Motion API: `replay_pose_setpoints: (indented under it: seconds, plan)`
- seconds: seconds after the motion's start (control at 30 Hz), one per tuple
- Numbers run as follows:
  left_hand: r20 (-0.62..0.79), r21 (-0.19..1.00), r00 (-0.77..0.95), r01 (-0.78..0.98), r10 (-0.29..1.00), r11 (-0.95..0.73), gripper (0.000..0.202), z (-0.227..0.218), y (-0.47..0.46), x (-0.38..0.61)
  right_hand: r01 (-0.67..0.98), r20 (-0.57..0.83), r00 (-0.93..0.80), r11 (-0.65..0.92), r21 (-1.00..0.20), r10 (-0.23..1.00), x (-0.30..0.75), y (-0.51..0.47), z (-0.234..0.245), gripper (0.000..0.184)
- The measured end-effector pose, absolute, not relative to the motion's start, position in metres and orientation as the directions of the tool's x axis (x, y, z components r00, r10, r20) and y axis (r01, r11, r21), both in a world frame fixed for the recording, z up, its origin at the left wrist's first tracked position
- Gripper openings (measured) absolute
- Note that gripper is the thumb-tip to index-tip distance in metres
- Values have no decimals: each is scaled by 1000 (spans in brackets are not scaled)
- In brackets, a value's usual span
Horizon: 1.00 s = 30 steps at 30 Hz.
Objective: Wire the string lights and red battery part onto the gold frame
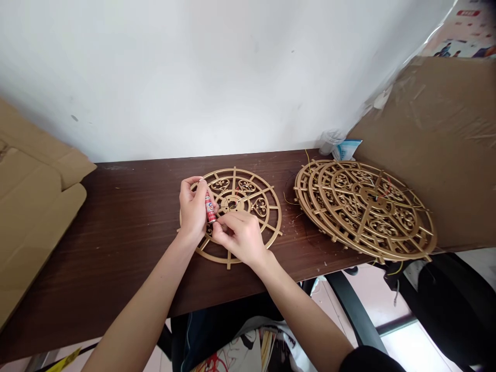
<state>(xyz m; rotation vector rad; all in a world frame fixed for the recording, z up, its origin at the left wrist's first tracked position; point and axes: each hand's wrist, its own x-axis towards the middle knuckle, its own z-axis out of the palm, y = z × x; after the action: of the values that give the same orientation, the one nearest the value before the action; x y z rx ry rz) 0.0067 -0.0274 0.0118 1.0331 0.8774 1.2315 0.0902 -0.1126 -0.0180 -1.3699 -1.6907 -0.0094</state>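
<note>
My left hand (194, 204) is closed around a red printed battery (210, 207) with metallic ends, held tilted over a round gold openwork frame (274, 212). At the battery's lower end, my right hand (240, 235) has its thumb and fingers pinched together. What lies between those fingertips is too small to make out. The frame rests flat on the brown table, with scrollwork around a ring-shaped hub (232, 203). Thin wires show at this hub, and both hands cover part of the frame's left and front sides.
Several matching gold frames (372, 206) are stacked at the right, with loose thin wires. Behind them are a clear plastic cup (329, 142) and a blue-and-white packet (346, 149). Cardboard stands at the left (39, 196) and right (442, 139). A white wall backs the table (116, 206).
</note>
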Motion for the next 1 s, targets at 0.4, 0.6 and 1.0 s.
replay_pose_setpoints:
  seconds: [0.4,0.6,1.0]
  plan:
    - [-9,953,144,-298,989,53,20,11,-30,7,768,635,41,382,-514,772,90,-113,-16,32]
    - [7,942,167,-331,986,49,21,14,-30,7,750,636,19,410,-520,771,91,-114,-16,30]
    - [7,941,178,-335,984,54,21,13,-30,6,732,645,17,430,-529,764,91,-114,-17,28]
